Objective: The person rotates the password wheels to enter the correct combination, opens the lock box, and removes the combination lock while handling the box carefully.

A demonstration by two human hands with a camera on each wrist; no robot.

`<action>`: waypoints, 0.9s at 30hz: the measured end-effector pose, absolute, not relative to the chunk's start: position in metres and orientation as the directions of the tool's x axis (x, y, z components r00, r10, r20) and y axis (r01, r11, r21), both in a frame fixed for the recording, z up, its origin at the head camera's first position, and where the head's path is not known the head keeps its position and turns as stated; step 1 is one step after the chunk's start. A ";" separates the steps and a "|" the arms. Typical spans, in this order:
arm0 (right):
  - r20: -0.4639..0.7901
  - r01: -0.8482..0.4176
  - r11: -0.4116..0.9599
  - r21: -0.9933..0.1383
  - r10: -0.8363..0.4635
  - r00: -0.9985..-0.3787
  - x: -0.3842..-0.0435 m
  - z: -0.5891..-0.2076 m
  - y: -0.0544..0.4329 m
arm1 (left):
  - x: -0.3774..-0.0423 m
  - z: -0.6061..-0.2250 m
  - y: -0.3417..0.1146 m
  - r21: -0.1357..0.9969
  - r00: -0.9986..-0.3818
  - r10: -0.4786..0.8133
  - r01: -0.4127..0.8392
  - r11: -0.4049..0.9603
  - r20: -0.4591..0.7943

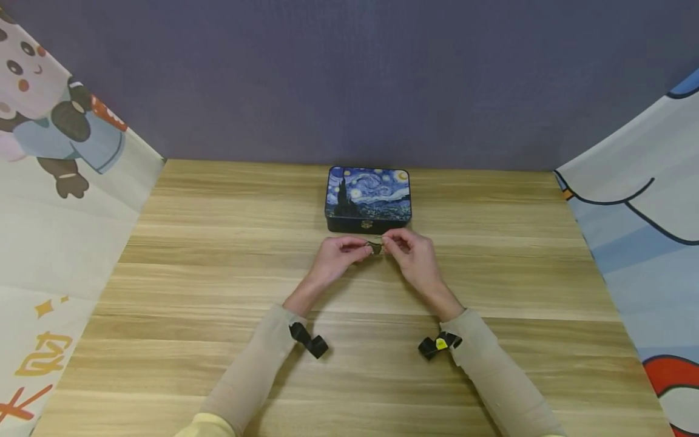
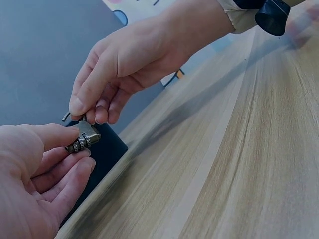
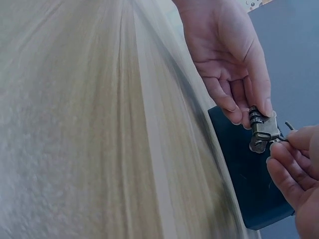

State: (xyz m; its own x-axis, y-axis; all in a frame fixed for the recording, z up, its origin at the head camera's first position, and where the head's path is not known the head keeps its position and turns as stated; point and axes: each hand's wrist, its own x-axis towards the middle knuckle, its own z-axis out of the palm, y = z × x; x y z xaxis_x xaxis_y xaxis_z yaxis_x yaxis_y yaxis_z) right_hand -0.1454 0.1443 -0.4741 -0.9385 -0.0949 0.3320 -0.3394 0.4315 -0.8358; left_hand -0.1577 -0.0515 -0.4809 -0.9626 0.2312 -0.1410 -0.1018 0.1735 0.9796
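Observation:
A small bronze-coloured combination padlock [image 1: 375, 247] with number dials is held up between both hands, just in front of the tin box [image 1: 368, 194]. My left hand [image 1: 334, 258] pinches its body between thumb and fingers, as the left wrist view shows beside the dials [image 2: 79, 144]. The thin curved shackle [image 3: 289, 125] is pinched by the thumb and fingers of my right hand [image 1: 416, 258]. One end of the shackle stands free of the lock body. A swirling night-sky picture covers the box's closed lid, and a small metal clasp [image 1: 367, 224] sits on its front.
The wood-grain table [image 1: 218, 273] runs back to a dark blue-grey wall [image 1: 360, 79]. Printed cartoon cloths border it at the left [image 1: 65, 212] and right [image 1: 617, 243]. Black straps with small devices [image 1: 310, 341] are worn at both wrists.

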 end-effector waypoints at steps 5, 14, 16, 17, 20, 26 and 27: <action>0.363 -0.375 0.476 -0.795 -0.122 -0.924 -0.145 -0.474 0.145 | -0.157 -0.482 -0.051 0.978 -0.965 0.229 -0.082 0.192 -0.126; 0.405 -0.428 0.540 -0.725 -0.169 -0.899 -0.146 -0.476 0.146 | -0.158 -0.483 -0.052 0.976 -0.966 0.238 -0.046 0.214 -0.098; 0.411 -0.437 0.546 -0.715 -0.177 -0.894 -0.146 -0.477 0.147 | -0.158 -0.483 -0.052 0.975 -0.966 0.240 -0.041 0.217 -0.094; 0.413 -0.439 0.547 -0.713 -0.180 -0.893 -0.146 -0.477 0.147 | -0.158 -0.483 -0.052 0.975 -0.966 0.240 -0.039 0.218 -0.092; 0.420 -0.449 0.550 -0.704 -0.187 -0.888 -0.146 -0.477 0.148 | -0.158 -0.483 -0.052 0.974 -0.966 0.243 -0.029 0.224 -0.084; 0.432 -0.469 0.560 -0.683 -0.207 -0.878 -0.147 -0.475 0.149 | -0.158 -0.482 -0.050 0.971 -0.968 0.241 -0.012 0.241 -0.072; 0.435 -0.473 0.562 -0.679 -0.211 -0.875 -0.147 -0.475 0.149 | -0.158 -0.482 -0.050 0.970 -0.968 0.241 -0.011 0.242 -0.071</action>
